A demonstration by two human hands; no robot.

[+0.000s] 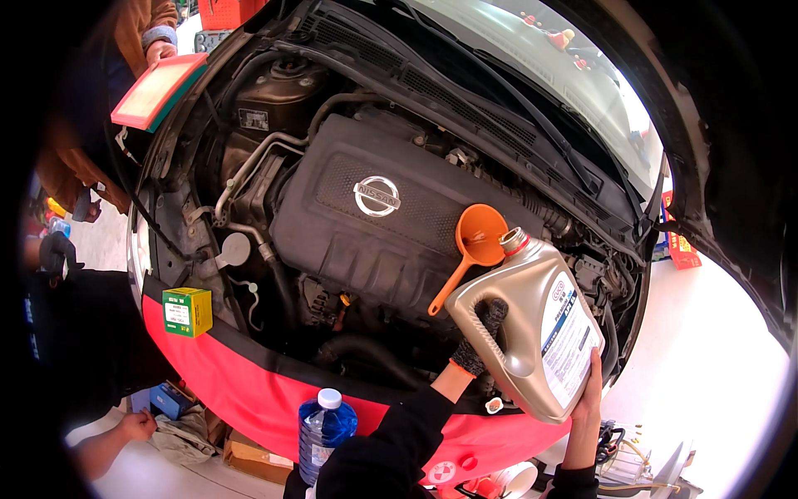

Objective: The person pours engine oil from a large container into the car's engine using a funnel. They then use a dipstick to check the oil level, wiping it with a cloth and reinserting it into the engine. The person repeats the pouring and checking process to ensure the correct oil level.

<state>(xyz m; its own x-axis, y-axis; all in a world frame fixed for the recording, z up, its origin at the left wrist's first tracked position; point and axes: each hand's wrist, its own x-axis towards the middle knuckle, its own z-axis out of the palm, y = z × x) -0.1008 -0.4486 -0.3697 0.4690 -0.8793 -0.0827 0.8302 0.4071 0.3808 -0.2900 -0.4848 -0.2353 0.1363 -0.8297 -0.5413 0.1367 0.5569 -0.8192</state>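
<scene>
A gold plastic oil jug (528, 324) hangs tilted over the front of the engine bay, its uncapped, red-ringed neck pointing up and left. My left hand (484, 337), in a dark grey glove, is closed round the jug's handle. Bare, my right hand (588, 391) supports the jug low on its right side. Right beside the neck, an orange funnel (482, 233) stands at the right end of the black engine cover (332, 179), its long handle slanting down to the left. Whether oil is flowing cannot be made out.
A red fender cover (199, 374) drapes the car's front edge, with a green-and-yellow box (188, 313) on it. A bottle of blue liquid (327, 432) stands near my left arm. At far left, a person holds an orange-framed air filter (160, 91); another person's hand (137, 425) is below.
</scene>
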